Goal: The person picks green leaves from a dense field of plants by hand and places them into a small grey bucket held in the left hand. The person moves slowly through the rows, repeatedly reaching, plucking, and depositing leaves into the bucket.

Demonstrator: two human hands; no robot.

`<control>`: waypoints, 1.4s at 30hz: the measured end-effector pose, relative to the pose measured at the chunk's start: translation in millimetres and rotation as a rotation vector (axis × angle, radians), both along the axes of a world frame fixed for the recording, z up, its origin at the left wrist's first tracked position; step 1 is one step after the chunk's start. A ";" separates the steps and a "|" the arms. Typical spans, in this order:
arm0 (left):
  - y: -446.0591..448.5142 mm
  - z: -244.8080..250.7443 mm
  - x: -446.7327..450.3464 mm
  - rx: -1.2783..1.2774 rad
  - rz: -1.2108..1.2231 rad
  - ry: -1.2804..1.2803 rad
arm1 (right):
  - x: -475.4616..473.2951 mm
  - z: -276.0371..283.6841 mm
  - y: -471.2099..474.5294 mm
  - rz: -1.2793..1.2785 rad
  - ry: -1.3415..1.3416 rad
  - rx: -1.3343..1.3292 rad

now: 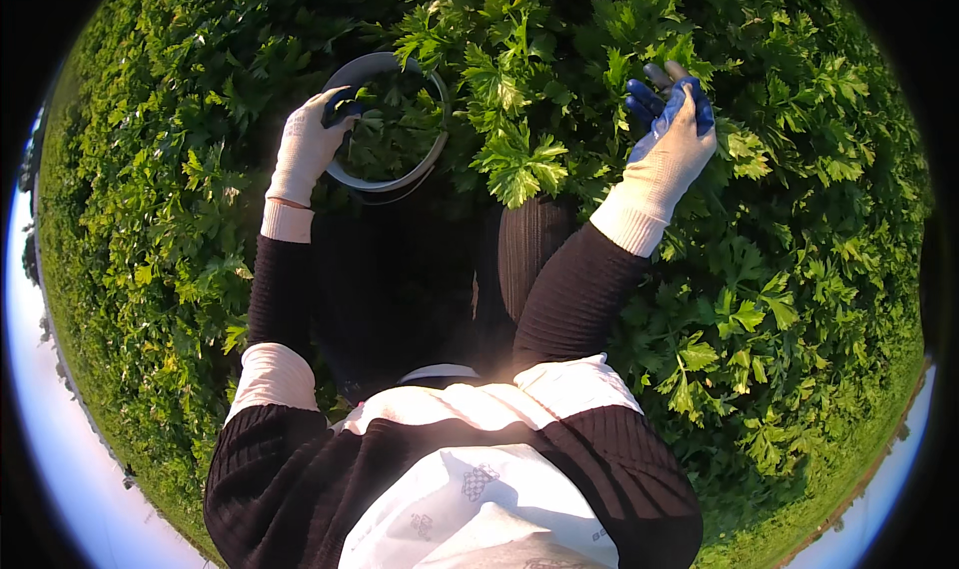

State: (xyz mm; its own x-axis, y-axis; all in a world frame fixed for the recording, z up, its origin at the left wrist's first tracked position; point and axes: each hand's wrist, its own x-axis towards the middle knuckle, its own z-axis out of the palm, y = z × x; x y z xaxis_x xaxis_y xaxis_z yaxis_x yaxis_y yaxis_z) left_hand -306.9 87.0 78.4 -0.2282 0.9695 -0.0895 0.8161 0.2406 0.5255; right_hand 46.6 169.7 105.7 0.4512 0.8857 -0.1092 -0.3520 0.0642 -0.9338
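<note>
At the left rim of a grey round bucket (437, 145) is my left hand (311, 138), in a cream knit glove with a dark blue coated palm. Its thumb and fingers reach over the opening; whether they grip the rim or a leaf is hidden. Cut-edged green leaves (393, 131) show inside the bucket's rim. My right hand (670, 119), gloved alike, is raised over the leafy plants to the right. Its blue fingers are partly bent and apart, and I see nothing held in them. Bright celery-like leaves (517, 157) stand between bucket and right hand.
Dense leafy crop (172, 217) surrounds me on both sides and ahead. My dark trouser leg (528, 254) presses up against the plants. Dark sleeves (577, 295) cover my forearms. Sky and distant trees lie along the view's left edge, with more sky at lower right.
</note>
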 end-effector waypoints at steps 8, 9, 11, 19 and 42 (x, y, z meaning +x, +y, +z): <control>16.7 15.8 54.9 0.109 -0.252 0.172 | -13.9 7.3 -2.5 0.046 0.048 0.023; 21.7 22.0 71.5 0.251 -0.351 0.005 | -15.1 7.3 -2.6 0.058 0.048 0.032; 33.6 30.5 112.1 0.405 -0.506 -0.040 | -17.6 6.7 -2.5 0.088 0.032 0.031; 86.2 15.7 193.7 -0.158 -0.653 0.392 | -13.3 13.5 -3.6 -0.027 0.030 0.061; 20.5 -1.9 24.5 -0.081 -0.090 0.374 | 3.8 49.4 -33.4 -0.441 -0.206 0.320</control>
